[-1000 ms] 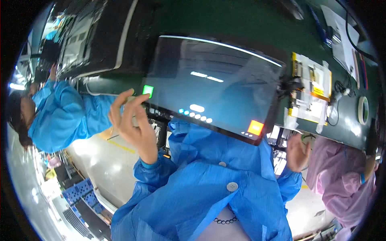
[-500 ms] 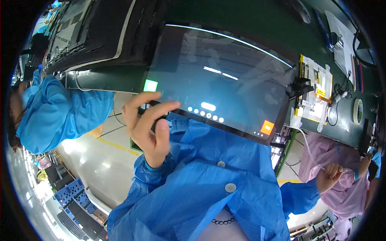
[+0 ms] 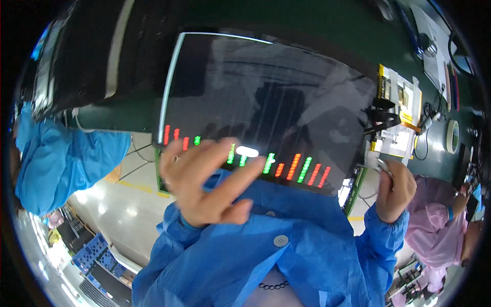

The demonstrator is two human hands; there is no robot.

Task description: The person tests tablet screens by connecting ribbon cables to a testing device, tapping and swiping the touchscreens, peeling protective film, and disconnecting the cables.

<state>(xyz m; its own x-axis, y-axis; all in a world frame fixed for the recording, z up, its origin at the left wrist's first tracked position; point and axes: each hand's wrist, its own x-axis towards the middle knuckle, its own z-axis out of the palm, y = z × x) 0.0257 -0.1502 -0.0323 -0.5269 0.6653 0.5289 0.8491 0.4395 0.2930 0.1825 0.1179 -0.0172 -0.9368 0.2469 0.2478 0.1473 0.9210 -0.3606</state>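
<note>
A large tablet-like screen (image 3: 266, 92) with a dark face lies tilted before me at the table's edge. Red and green bars and a white oval glow along its near side, and a bright line runs along its far and left edges. My left hand (image 3: 204, 179) is over its near left part, fingers spread and slightly blurred, holding nothing; whether a fingertip touches the glass I cannot tell. Close to the near right corner, my right hand (image 3: 396, 192) is closed in a pinch. A small silvery piece (image 3: 382, 166) shows at its fingertips, too small to name.
Right of the screen lies a taped flat assembly (image 3: 396, 115) with yellow edges and a black strap (image 3: 383, 117). Beyond are a tape roll (image 3: 452, 136), a coiled black cable and papers (image 3: 429, 48). Black padding (image 3: 102, 51) covers the left. People in blue (image 3: 71, 158) and pink (image 3: 437, 220) are nearby.
The screen went from a bluish page with green and orange squares to dark with coloured bars. My left hand moved right over it; my right hand rose from the white cable's side to the screen's corner.
</note>
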